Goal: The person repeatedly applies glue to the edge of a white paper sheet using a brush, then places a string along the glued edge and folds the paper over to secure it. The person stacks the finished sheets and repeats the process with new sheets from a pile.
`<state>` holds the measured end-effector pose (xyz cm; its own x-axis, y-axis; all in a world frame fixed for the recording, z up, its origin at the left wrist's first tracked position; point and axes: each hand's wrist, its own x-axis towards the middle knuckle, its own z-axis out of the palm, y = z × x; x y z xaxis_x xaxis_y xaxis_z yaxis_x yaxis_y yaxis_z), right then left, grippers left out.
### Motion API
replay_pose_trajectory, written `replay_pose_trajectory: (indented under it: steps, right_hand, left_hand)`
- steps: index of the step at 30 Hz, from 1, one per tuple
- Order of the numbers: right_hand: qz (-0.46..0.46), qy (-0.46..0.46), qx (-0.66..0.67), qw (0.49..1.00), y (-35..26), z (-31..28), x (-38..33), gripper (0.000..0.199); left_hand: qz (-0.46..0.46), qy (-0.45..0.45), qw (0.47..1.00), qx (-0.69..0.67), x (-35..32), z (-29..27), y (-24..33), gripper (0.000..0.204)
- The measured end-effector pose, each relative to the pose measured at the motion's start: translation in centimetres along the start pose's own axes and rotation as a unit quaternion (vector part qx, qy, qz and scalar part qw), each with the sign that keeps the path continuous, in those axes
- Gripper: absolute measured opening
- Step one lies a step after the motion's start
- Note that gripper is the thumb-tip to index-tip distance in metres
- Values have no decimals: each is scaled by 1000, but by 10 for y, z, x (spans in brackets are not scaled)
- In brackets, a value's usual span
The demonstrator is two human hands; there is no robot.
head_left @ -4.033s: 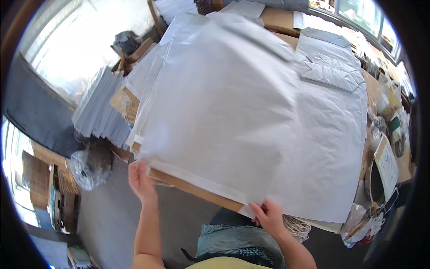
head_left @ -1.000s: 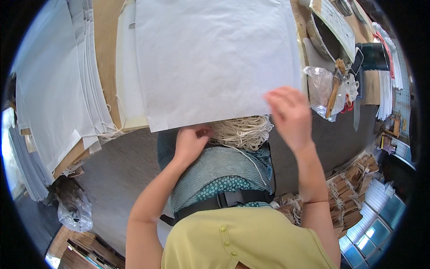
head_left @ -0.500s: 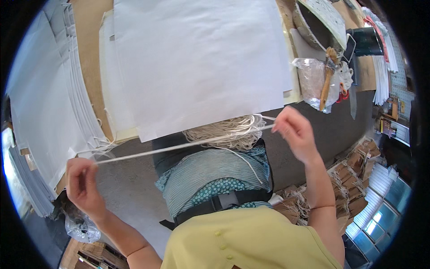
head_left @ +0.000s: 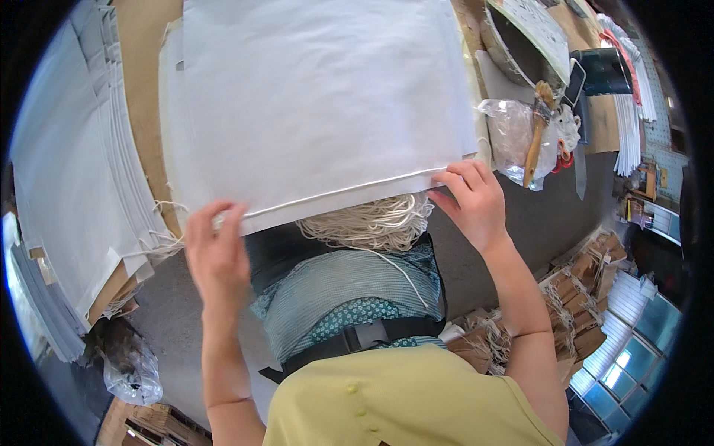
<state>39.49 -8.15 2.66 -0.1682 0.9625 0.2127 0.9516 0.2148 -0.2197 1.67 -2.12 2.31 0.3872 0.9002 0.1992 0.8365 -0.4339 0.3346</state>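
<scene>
A thin white cord (head_left: 335, 188) lies stretched across the near edge of a large white paper sheet (head_left: 320, 97). My left hand (head_left: 217, 249) is at the cord's left end, fingers bent over the sheet's near left corner and a little blurred. At the right end, my right hand (head_left: 470, 201) pinches the cord against the paper near its right corner, thumb below and fingers on top. Between the sheet's edge and my lap rests a bundle of loose white cord (head_left: 372, 223), one strand trailing down over my patterned apron (head_left: 335, 275).
Stacked folded white paper (head_left: 71, 163) with cord ends stands at left. To the right on the table are a brush (head_left: 537, 134), a clear plastic bag (head_left: 509, 134), red-handled scissors (head_left: 565, 160), a bucket (head_left: 520, 44) and a dark can (head_left: 606, 72).
The cord, held taut in the air before, now lies on the paper's near edge. My left hand has moved right and up onto the sheet; my right hand has shifted slightly left.
</scene>
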Motion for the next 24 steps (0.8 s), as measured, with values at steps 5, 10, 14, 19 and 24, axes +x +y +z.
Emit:
replay_pose_trajectory:
  steps: [5,10,14,19,24]
  right_hand:
    - [10,24,39,999,6,5,2,15]
    - [127,-10,135,983,8,18,21,10]
    - [115,1,111,987,14,38,23,10]
    - [85,26,76,993,13,52,21,11]
    - [94,30,89,991,14,57,18,12]
  left_hand:
    - [-24,-44,993,-107,3,24,1,32]
    - [-25,-33,992,-117,6,23,-4,18]
    - [-33,-29,993,-111,10,35,-14,5]
    - [-38,-13,999,-8,9,46,-2,4]
    - [81,-21,996,22,15,62,38,42]
